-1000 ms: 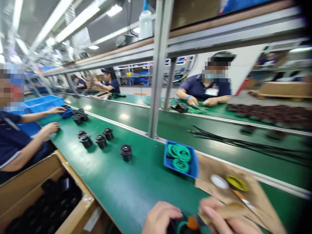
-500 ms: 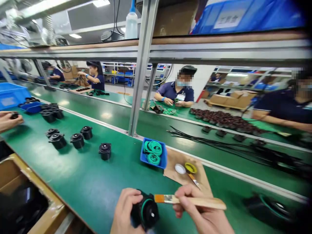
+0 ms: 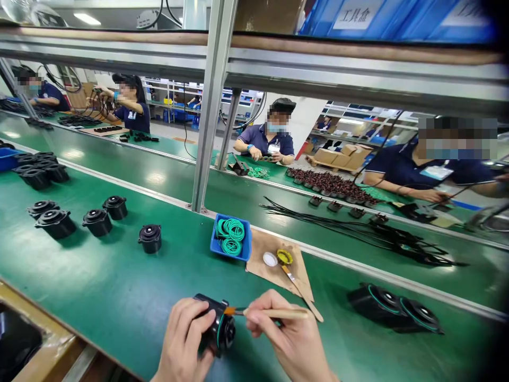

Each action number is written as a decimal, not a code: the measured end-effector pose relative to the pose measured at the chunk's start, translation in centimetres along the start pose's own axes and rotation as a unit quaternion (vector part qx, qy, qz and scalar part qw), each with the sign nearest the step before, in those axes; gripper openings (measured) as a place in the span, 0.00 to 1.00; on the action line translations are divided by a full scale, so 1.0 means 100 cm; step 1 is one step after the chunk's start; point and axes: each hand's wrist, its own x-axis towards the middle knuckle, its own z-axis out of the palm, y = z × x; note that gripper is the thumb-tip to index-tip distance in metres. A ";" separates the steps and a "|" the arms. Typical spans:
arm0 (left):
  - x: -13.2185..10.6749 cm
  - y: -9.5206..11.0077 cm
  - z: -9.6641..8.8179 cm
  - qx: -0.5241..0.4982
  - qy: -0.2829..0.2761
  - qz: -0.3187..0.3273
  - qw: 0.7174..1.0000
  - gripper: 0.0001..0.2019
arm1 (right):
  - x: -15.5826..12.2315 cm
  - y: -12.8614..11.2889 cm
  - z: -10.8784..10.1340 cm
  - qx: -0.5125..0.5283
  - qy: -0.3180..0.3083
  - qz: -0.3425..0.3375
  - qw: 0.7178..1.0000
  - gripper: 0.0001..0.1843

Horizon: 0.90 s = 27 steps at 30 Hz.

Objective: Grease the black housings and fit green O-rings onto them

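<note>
My left hand (image 3: 181, 339) is wrapped round a black round motor housing (image 3: 217, 323) with a green ring on its face, held just above the green bench near the front edge. My right hand (image 3: 284, 334) pinches a small wooden-handled brush (image 3: 270, 313); its orange bristles touch the housing's face. Just beyond my hands a blue tray (image 3: 212, 246) holds green rubber rings (image 3: 230, 236). Beside it lies a brown card (image 3: 278, 273) with a white lid, a small yellow pot (image 3: 284, 257) and a second brush.
Several black housings (image 3: 97, 222) stand in a row to the left on the green bench (image 3: 119, 286). Two housings with green rings (image 3: 393, 310) lie at the right. A steel post (image 3: 207, 111) rises behind the tray. Black cables (image 3: 358, 228) lie on the far belt, where people work opposite.
The view has swung right and down. My hands sit higher in frame, the housing has turned, and the brush tip has come onto its face.
</note>
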 end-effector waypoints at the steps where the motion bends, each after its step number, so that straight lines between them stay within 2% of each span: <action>1: 0.001 0.001 0.000 0.002 0.001 -0.004 1.000 0.17 | 0.000 -0.002 0.000 -0.019 -0.004 -0.011 1.000 0.17; 6: -0.001 0.002 -0.003 0.005 -0.005 -0.011 1.000 0.17 | -0.001 -0.014 0.002 -0.131 -0.031 -0.120 0.984 0.15; 10: -0.006 -0.001 -0.003 -0.004 -0.015 -0.019 1.000 0.16 | -0.005 -0.019 0.006 -0.164 -0.052 -0.212 0.962 0.13; 13: -0.009 0.001 0.000 -0.017 -0.019 -0.053 0.998 0.15 | -0.007 -0.019 0.011 -0.180 -0.069 -0.271 0.943 0.14; 16: -0.008 0.004 0.002 -0.021 -0.016 -0.089 0.996 0.15 | -0.010 -0.018 0.015 -0.205 -0.077 -0.302 0.928 0.18; 23: -0.005 -0.001 -0.002 -0.015 -0.023 -0.067 0.997 0.18 | -0.016 -0.014 0.021 -0.290 -0.095 -0.352 0.885 0.25; 27: 0.000 -0.001 -0.004 -0.036 -0.024 -0.100 0.994 0.20 | -0.017 -0.012 0.018 -0.322 -0.120 -0.366 0.865 0.27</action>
